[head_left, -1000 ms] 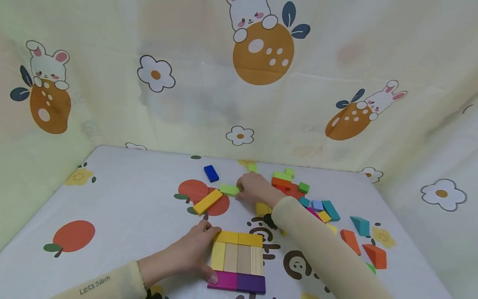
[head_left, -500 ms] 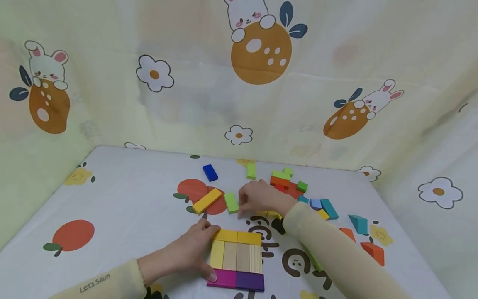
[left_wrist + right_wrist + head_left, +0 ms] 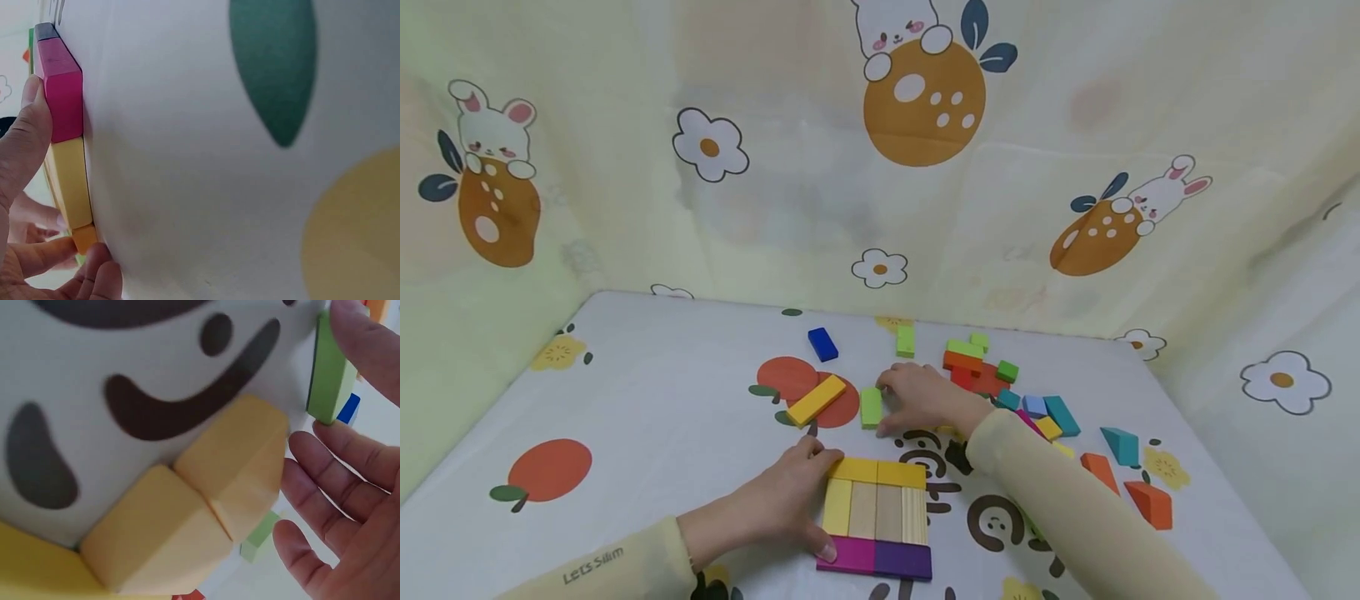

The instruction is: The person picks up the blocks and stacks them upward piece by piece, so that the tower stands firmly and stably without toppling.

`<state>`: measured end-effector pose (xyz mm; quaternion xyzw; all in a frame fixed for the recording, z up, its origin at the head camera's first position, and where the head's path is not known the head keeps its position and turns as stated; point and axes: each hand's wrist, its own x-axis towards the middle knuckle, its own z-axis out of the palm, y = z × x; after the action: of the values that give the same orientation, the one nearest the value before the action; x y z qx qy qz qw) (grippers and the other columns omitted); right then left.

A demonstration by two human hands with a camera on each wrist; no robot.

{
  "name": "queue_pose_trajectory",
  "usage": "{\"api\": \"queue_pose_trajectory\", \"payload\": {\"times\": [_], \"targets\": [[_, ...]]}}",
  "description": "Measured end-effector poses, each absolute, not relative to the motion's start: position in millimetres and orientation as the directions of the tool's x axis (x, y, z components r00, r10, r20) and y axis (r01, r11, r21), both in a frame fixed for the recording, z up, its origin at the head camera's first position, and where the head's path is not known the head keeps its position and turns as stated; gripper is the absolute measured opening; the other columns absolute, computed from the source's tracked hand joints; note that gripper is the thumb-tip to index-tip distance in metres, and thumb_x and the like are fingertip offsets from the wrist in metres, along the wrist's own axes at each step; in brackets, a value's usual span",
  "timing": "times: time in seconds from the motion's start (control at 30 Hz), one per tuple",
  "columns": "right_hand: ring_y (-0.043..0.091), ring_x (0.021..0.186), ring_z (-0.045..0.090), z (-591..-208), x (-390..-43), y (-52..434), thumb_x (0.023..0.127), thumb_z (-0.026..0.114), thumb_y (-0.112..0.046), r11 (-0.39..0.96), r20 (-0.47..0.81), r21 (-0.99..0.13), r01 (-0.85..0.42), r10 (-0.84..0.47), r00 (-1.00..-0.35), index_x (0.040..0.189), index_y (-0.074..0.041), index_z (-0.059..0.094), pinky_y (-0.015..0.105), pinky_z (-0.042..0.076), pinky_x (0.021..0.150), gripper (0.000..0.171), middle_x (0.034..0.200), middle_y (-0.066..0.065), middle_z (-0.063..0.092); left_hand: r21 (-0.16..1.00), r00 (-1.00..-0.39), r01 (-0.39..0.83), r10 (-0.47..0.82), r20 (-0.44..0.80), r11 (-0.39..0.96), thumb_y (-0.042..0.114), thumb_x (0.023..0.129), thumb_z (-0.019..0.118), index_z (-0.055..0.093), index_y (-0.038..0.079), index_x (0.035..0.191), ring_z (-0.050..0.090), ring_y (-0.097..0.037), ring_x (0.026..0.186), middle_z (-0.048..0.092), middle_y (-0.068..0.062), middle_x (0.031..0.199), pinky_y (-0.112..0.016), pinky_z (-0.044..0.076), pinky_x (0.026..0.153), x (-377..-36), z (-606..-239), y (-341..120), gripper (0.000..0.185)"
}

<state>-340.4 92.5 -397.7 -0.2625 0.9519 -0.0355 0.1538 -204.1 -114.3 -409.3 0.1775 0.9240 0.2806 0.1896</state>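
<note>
My left hand [image 3: 781,502] spans the left side of a flat square of toy blocks [image 3: 877,509]. Its thumb rests on the magenta block [image 3: 64,103] at the near corner, and the forefinger touches the orange-yellow block [image 3: 84,237] at the far corner. Plain wood and pale yellow blocks fill the middle of the square, with a purple block [image 3: 902,560] beside the magenta one. Beyond it, my right hand [image 3: 928,400] pinches a light green block [image 3: 871,408] end to end between thumb and forefinger. The other right fingers lie beside two yellow blocks [image 3: 162,528] in the right wrist view.
An orange-yellow block [image 3: 817,401] lies left of the green one, with a blue block [image 3: 823,344] behind. Another light green block [image 3: 906,341] lies farther back. Several coloured blocks are scattered to the right, including a teal wedge [image 3: 1121,446] and an orange wedge [image 3: 1150,504].
The light green block has turned from lying crosswise to pointing toward the square, and moved slightly nearer. My right hand came nearer with it. The left hand stayed on the square.
</note>
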Motion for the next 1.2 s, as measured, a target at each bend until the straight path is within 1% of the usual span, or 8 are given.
{"api": "queue_pose_trajectory", "payload": {"times": [0.17, 0.33, 0.5, 0.6, 0.7, 0.9, 1.03, 1.2], "targets": [[0.024, 0.127, 0.055, -400, -336, 93, 0.082, 0.083, -0.049, 0.864, -0.258, -0.149, -0.482, -0.504, -0.824, 0.142, -0.017, 0.06, 0.051, 0.045, 0.114, 0.072, 0.14, 0.005, 0.062, 0.586, -0.868, 0.217, 0.428, -0.249, 0.781, 0.033, 0.062, 0.099, 0.053, 0.003, 0.143, 0.051, -0.029, 0.12, 0.051, -0.017, 0.132, -0.051, 0.055, 0.102, -202, -408, -114, 0.097], [0.023, 0.121, 0.057, -400, -332, 93, 0.084, 0.081, -0.048, 0.863, -0.241, -0.158, -0.479, -0.504, -0.829, 0.139, -0.015, 0.062, 0.048, 0.047, 0.112, 0.067, 0.136, 0.006, 0.064, 0.585, -0.871, 0.21, 0.422, -0.251, 0.783, 0.032, 0.062, 0.099, 0.053, 0.003, 0.143, 0.051, -0.029, 0.121, 0.051, -0.017, 0.133, -0.052, 0.055, 0.103, -202, -408, -114, 0.097], [0.023, 0.121, 0.058, -394, -320, 96, 0.083, 0.081, -0.05, 0.86, -0.198, -0.145, -0.489, -0.509, -0.838, 0.137, -0.014, 0.063, 0.048, 0.049, 0.109, 0.067, 0.133, 0.006, 0.065, 0.583, -0.869, 0.209, 0.422, -0.257, 0.785, 0.033, 0.062, 0.099, 0.053, 0.003, 0.143, 0.051, -0.029, 0.12, 0.051, -0.017, 0.133, -0.052, 0.055, 0.103, -201, -408, -113, 0.098], [0.023, 0.12, 0.059, -385, -302, 99, 0.083, 0.082, -0.051, 0.833, -0.156, -0.151, -0.532, -0.552, -0.819, 0.134, -0.013, 0.064, 0.049, 0.049, 0.107, 0.066, 0.13, 0.005, 0.066, 0.581, -0.87, 0.208, 0.421, -0.258, 0.787, 0.033, 0.062, 0.099, 0.053, 0.003, 0.143, 0.052, -0.029, 0.12, 0.051, -0.017, 0.134, -0.052, 0.055, 0.103, -201, -408, -114, 0.098], [0.022, 0.117, 0.06, -377, -279, 102, 0.082, 0.081, -0.055, 0.793, -0.14, -0.159, -0.588, -0.608, -0.781, 0.132, -0.014, 0.065, 0.049, 0.05, 0.105, 0.067, 0.127, 0.005, 0.067, 0.578, -0.872, 0.214, 0.421, -0.25, 0.787, 0.033, 0.062, 0.099, 0.053, 0.003, 0.143, 0.052, -0.029, 0.121, 0.051, -0.018, 0.134, -0.052, 0.055, 0.102, -202, -406, -115, 0.098], [0.02, 0.118, 0.059, -379, -243, 101, 0.081, 0.077, -0.064, 0.734, -0.174, -0.185, -0.653, -0.679, -0.713, 0.131, -0.016, 0.066, 0.05, 0.05, 0.106, 0.07, 0.127, 0.002, 0.067, 0.57, -0.87, 0.234, 0.432, -0.239, 0.787, 0.036, 0.062, 0.098, 0.052, 0.002, 0.144, 0.052, -0.029, 0.121, 0.051, -0.018, 0.133, -0.052, 0.055, 0.102, -202, -406, -117, 0.099], [0.018, 0.118, 0.059, -385, -232, 97, 0.081, 0.073, -0.068, 0.719, -0.194, -0.193, -0.668, -0.695, -0.692, 0.131, -0.017, 0.066, 0.05, 0.049, 0.108, 0.071, 0.126, 0.0, 0.067, 0.576, -0.868, 0.24, 0.439, -0.234, 0.781, 0.036, 0.063, 0.098, 0.052, 0.002, 0.144, 0.052, -0.028, 0.119, 0.051, -0.016, 0.131, -0.051, 0.055, 0.104, -201, -407, -118, 0.099], [0.017, 0.116, 0.058, -389, -227, 95, 0.081, 0.072, -0.07, 0.711, -0.185, -0.172, -0.682, -0.703, -0.687, 0.128, -0.018, 0.067, 0.05, 0.049, 0.108, 0.071, 0.123, -0.001, 0.066, 0.586, -0.867, 0.239, 0.442, -0.23, 0.774, 0.034, 0.063, 0.099, 0.052, 0.002, 0.144, 0.052, -0.028, 0.12, 0.051, -0.016, 0.13, -0.051, 0.054, 0.105, -200, -406, -118, 0.1]]}}
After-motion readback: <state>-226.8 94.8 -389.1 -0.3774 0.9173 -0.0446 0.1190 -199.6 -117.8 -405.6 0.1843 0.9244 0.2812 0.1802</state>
